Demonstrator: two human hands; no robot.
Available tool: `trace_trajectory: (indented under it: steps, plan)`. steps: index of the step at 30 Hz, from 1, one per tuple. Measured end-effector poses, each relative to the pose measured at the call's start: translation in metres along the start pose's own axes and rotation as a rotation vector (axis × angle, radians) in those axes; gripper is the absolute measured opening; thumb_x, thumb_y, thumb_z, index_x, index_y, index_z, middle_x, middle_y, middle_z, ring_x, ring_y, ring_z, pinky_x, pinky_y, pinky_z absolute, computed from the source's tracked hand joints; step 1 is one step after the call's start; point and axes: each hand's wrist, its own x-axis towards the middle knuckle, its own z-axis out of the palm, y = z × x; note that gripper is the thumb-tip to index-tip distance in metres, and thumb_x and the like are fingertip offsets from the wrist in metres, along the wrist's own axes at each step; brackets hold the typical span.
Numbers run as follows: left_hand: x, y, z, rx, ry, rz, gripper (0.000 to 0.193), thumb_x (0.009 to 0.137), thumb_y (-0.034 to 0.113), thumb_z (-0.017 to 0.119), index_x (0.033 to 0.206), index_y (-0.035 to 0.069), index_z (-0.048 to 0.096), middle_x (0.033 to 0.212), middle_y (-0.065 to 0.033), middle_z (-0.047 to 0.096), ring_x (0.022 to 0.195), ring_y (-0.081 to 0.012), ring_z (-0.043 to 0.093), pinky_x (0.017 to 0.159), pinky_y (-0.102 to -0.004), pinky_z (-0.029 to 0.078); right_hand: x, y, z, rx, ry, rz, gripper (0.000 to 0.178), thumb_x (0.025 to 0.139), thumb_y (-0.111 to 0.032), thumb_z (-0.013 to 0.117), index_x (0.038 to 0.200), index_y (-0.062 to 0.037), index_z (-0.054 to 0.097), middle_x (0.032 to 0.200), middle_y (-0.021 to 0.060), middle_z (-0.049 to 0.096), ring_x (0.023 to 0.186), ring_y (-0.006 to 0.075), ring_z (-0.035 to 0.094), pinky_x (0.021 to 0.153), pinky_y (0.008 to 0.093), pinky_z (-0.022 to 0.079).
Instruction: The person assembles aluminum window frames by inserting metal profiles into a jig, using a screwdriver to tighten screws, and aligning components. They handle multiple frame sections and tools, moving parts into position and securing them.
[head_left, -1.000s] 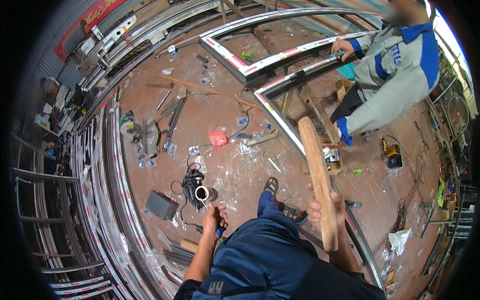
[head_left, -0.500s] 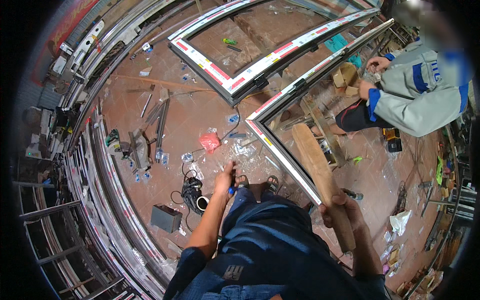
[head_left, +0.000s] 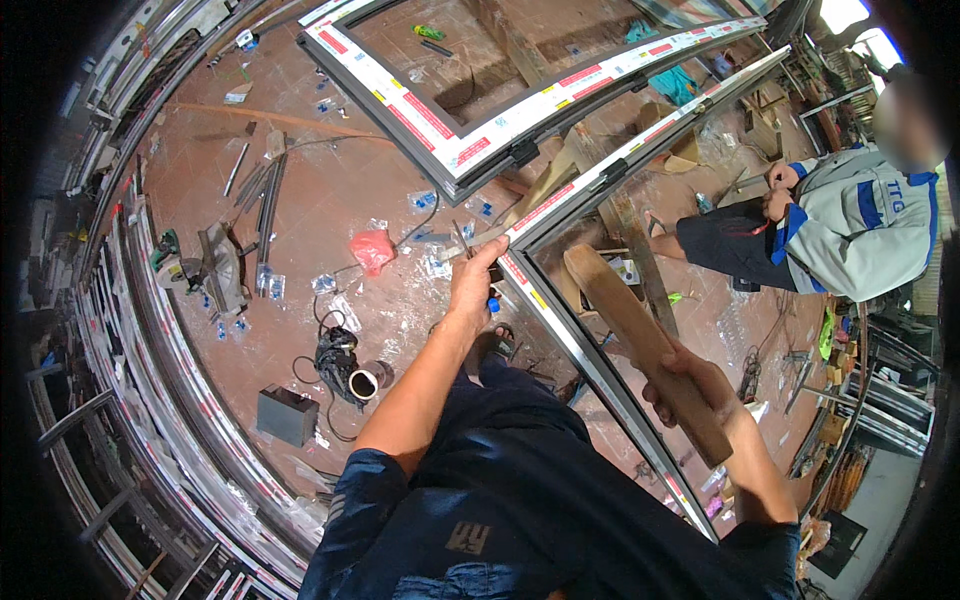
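My right hand (head_left: pixel 690 385) is closed round the lower part of a long, worn wooden bat-like block (head_left: pixel 625 310), held slanting above the near window frame. My left hand (head_left: pixel 475 285) is at the corner of that dark frame (head_left: pixel 600 375), its fingertips against or right beside the taped edge. A thin tool with a dark shaft and a blue end (head_left: pixel 494 304) is gripped in the left hand; the fingers hide most of it. White and red protective tape covers the frame's faces. A second taped frame (head_left: pixel 440 140) lies just beyond.
A co-worker (head_left: pixel 850 220) sits at the right, hands together. Wooden beams (head_left: pixel 640 260) lie under the frames. On the floor are a pink bag (head_left: pixel 372 252), a dark box (head_left: pixel 287 416), a tape roll (head_left: pixel 370 379) and cables. Long profiles (head_left: pixel 170 370) line the left side.
My left hand has moved up and right to the near frame's corner. The wooden block has shifted slightly with my right hand. My view has turned, and the co-worker sits more upright.
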Motion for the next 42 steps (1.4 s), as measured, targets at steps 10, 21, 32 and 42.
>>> trace_trajectory:
  steps: [10, 21, 32, 42]
  plan:
    - [0.009, -0.009, 0.015, -0.292, 0.153, 0.045, 0.019, 0.091, 0.022, 0.077, 0.092, 0.005, 0.070, 0.083, -0.0045, 0.072, 0.065, -0.0123, 0.065, 0.059, -0.0288, 0.052, 0.046, -0.042, 0.020, -0.085, -0.020, 0.062, 0.058, 0.097, -0.033, 0.063, 0.147, -0.0103, 0.044, 0.099, 0.0152, 0.065, 0.067, 0.0179, 0.067, 0.049, 0.0275, 0.055]
    - [0.009, -0.011, 0.012, -0.290, 0.200, 0.052, 0.030, 0.087, 0.023, 0.081, 0.103, -0.002, 0.072, 0.094, -0.0081, 0.074, 0.077, -0.0163, 0.068, 0.071, -0.0320, 0.054, 0.072, -0.060, 0.056, -0.223, -0.042, 0.107, 0.051, 0.092, -0.032, 0.068, 0.135, -0.0114, 0.050, 0.083, 0.0147, 0.067, 0.057, 0.0200, 0.064, 0.048, 0.0292, 0.053]
    - [0.009, -0.012, 0.012, -0.358, 0.185, 0.020, 0.025, 0.085, 0.023, 0.082, 0.094, 0.001, 0.074, 0.087, -0.0065, 0.072, 0.074, -0.0153, 0.066, 0.069, -0.0316, 0.051, 0.074, -0.067, 0.049, -0.304, 0.049, 0.188, 0.045, 0.095, -0.032, 0.063, 0.130, -0.0053, 0.052, 0.084, 0.0128, 0.064, 0.062, 0.0177, 0.061, 0.053, 0.0266, 0.051]
    - [0.017, -0.026, 0.003, -0.320, 0.207, 0.032, 0.025, 0.087, 0.025, 0.081, 0.096, 0.003, 0.071, 0.085, -0.0059, 0.072, 0.065, -0.0154, 0.067, 0.060, -0.0295, 0.053, 0.078, -0.069, 0.044, -0.244, 0.122, 0.157, 0.047, 0.091, -0.036, 0.063, 0.125, -0.0045, 0.053, 0.080, 0.0149, 0.064, 0.057, 0.0193, 0.059, 0.052, 0.0290, 0.049]
